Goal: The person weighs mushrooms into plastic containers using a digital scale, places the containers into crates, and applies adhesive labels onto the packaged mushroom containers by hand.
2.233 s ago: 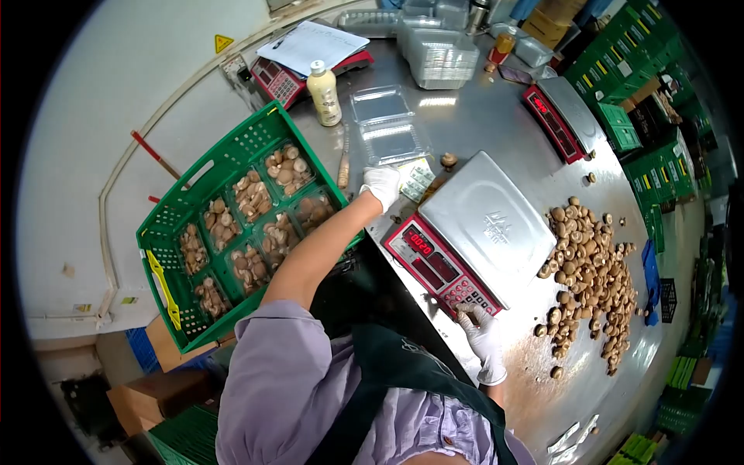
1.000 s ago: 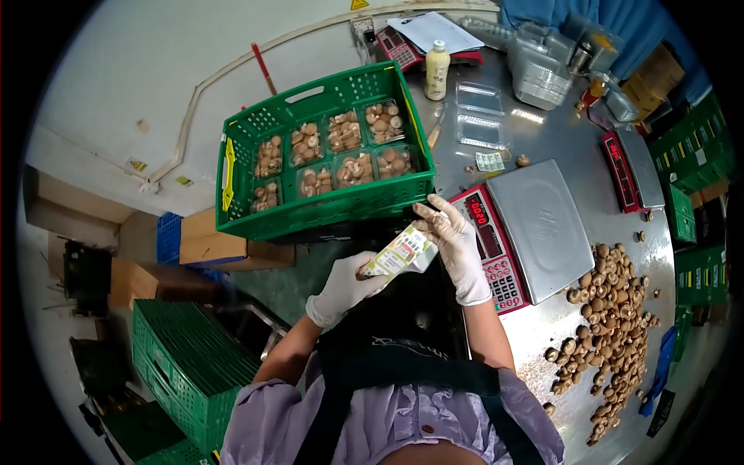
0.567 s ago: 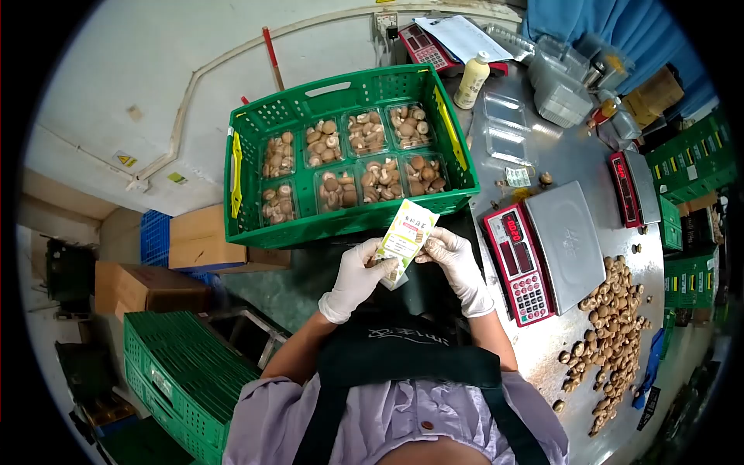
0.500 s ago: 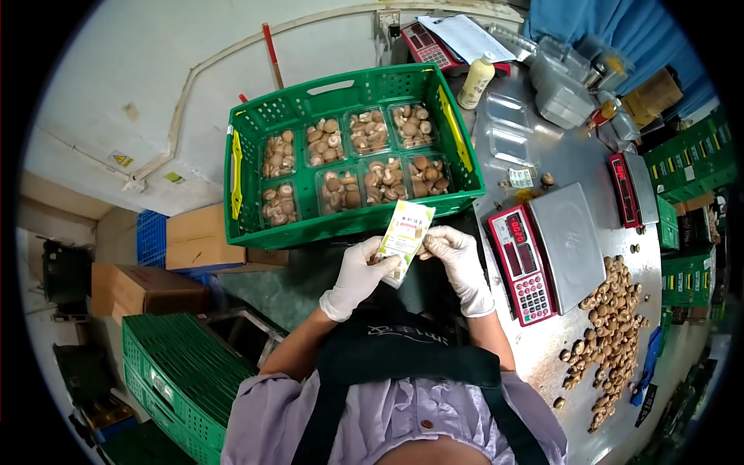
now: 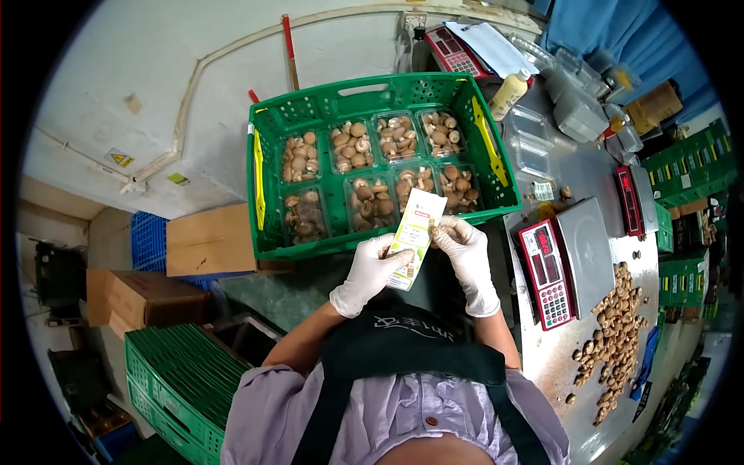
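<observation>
My left hand (image 5: 372,273), in a white glove, grips the lower part of a white and green strip of printed labels (image 5: 418,225), thumb on top. At the strip's right edge my right hand (image 5: 468,260), also gloved, is closed with thumb and fingertips pinching; the exact contact is partly hidden. Just beyond both hands stands a green plastic crate (image 5: 372,246). Inside it are several clear trays of mushrooms (image 5: 372,203) in two rows, with a gap in the front row. The strip's top end overlaps the view of one front tray.
To my right, a metal table (image 5: 542,364) carries a red scale (image 5: 552,271), a heap of loose mushrooms (image 5: 616,341), a bottle (image 5: 509,94) and clear empty trays (image 5: 577,112). Stacked green crates (image 5: 174,380) and cardboard boxes (image 5: 147,294) stand on my left.
The view has shifted, so the crate and table sit further right and lower. The label strip now shows more of its length, its top printed differently. Both hands still hold near it.
</observation>
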`<control>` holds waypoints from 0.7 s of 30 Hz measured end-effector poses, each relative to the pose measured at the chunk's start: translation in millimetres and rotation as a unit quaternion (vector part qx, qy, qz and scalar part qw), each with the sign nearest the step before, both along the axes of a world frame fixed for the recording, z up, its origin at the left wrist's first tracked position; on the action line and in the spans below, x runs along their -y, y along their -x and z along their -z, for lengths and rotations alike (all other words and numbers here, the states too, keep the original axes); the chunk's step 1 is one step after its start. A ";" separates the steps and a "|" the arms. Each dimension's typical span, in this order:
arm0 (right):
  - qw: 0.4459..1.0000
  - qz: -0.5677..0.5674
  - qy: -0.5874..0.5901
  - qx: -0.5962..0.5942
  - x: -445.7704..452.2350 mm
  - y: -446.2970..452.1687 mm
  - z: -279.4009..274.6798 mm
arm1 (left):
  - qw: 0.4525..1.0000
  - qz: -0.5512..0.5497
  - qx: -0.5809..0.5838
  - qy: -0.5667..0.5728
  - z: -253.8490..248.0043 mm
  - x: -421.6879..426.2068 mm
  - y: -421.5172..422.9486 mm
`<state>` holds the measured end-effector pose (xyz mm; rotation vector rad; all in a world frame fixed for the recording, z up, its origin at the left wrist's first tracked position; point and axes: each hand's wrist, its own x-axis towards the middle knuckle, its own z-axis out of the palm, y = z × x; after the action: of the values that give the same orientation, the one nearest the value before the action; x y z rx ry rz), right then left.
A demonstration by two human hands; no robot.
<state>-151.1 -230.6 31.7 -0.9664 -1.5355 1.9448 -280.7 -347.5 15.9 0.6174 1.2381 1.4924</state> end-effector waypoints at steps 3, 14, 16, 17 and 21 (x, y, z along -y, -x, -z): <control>0.941 0.125 -0.311 0.055 7.3 20.3 -3.3 | 1.000 -0.013 0.000 0.016 -0.2 3.8 13.8; 0.694 -0.064 -0.711 0.099 17.7 53.6 4.3 | 0.986 -0.039 -0.165 -0.007 26.2 15.0 46.8; 0.689 -0.088 -0.714 0.092 14.8 59.3 8.9 | 0.971 -0.040 -0.237 -0.007 24.7 14.7 50.8; 0.682 -0.108 -0.718 0.086 13.2 61.9 11.8 | 0.960 -0.039 -0.278 0.017 18.5 13.7 52.9; 0.676 -0.138 -0.720 0.071 4.5 70.0 23.2 | 0.942 -0.029 -0.323 0.085 12.2 7.9 60.4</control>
<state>-221.1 -235.1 8.5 -0.1072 -2.5668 0.2265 -341.2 -355.4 3.7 1.0072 1.8763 1.2429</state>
